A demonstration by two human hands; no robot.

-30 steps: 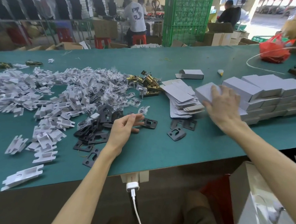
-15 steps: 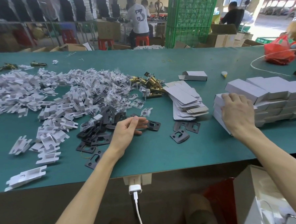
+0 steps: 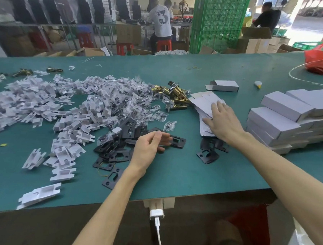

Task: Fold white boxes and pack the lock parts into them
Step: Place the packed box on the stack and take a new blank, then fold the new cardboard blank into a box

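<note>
My right hand [image 3: 222,121] lies flat, fingers spread, on a loose stack of unfolded white box blanks [image 3: 202,104]. To its right stands a pile of folded white boxes [image 3: 280,126]. My left hand [image 3: 151,147] hovers with loosely curled fingers over the black strike plates [image 3: 118,150] and holds nothing that I can see. Brass latch bolts [image 3: 176,95] lie just left of the blanks. Small screw bags [image 3: 139,100] and a big heap of white plastic inserts [image 3: 36,100] cover the left of the green table [image 3: 173,171].
One folded box [image 3: 224,85] with an open flap lies behind the blanks. Two more black plates [image 3: 208,154] lie under my right forearm. A red bag [image 3: 321,59] and a white cable sit far right. A charger [image 3: 157,213] hangs at the front edge.
My right hand has left the pile of folded boxes, where it set a box down, and moved left onto the flat blanks. My left hand has stayed over the black plates.
</note>
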